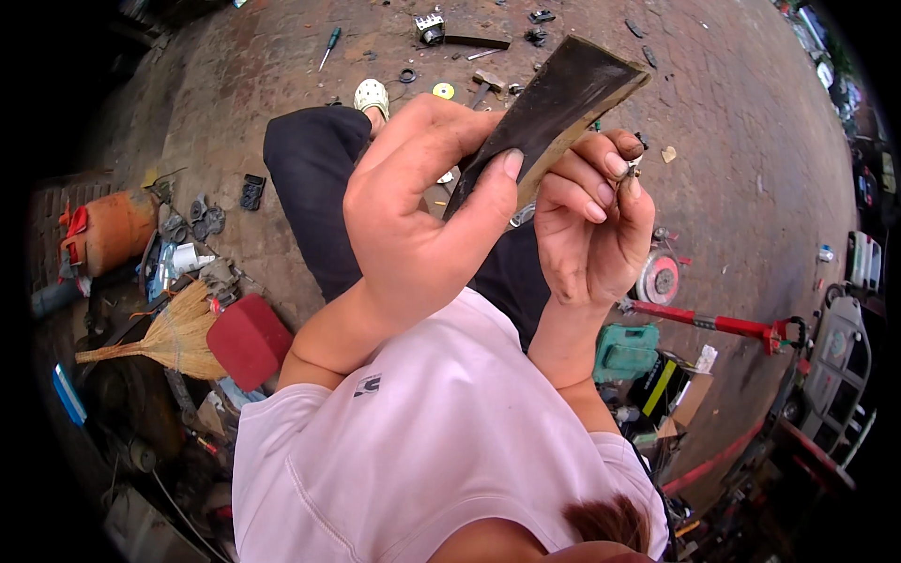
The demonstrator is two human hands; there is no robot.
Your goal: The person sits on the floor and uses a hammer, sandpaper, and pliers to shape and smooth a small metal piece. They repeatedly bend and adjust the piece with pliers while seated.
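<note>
My left hand (404,206) grips a dark, flat, slightly curved strip (554,108) by its lower end, thumb on the near face and fingers behind. The strip slants up to the right, with a paler brown edge. Close beside it, my right hand (596,216) is closed in a pinch. Between its thumb and fingertips is a small dark-and-light piece (635,169), too small to name. The right fingers are near the strip's paler side; whether they touch it I cannot tell.
Brick paving bears a screwdriver (330,47), a hammer (486,83) and a red-rimmed disc (660,277). A red bar (704,320) and a green case (626,351) lie right. At left are a straw broom (178,333), a red seat (249,342) and an orange cylinder (117,235).
</note>
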